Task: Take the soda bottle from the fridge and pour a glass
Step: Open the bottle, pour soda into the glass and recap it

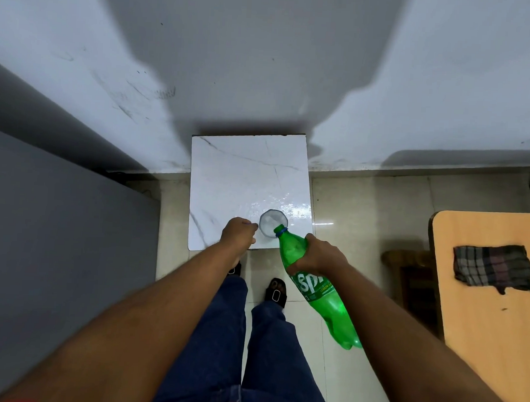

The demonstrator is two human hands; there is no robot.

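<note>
A person standing over a small marble-topped table (pixel 228 168) is tipping a green Sprite bottle (pixel 314 283) toward a clear faceted glass (pixel 272 221), the pour apparently under way. The right hand (pixel 322 256) is wrapping its fingers firmly around the bottle's upper body, just above the label. The uncapped mouth is sitting at the glass's five-o'clock rim; the long axis is running from base at five o'clock up to neck at eleven o'clock. The left hand (pixel 239 231) is resting at nine o'clock of the glass, fingers curled closed; what it is holding, if anything, cannot be told. The fetching from the fridge is evidently done. Pale liquid or foam seems to be showing in the glass, though the level is unclear; filling, righting and recapping are still to come.
</note>
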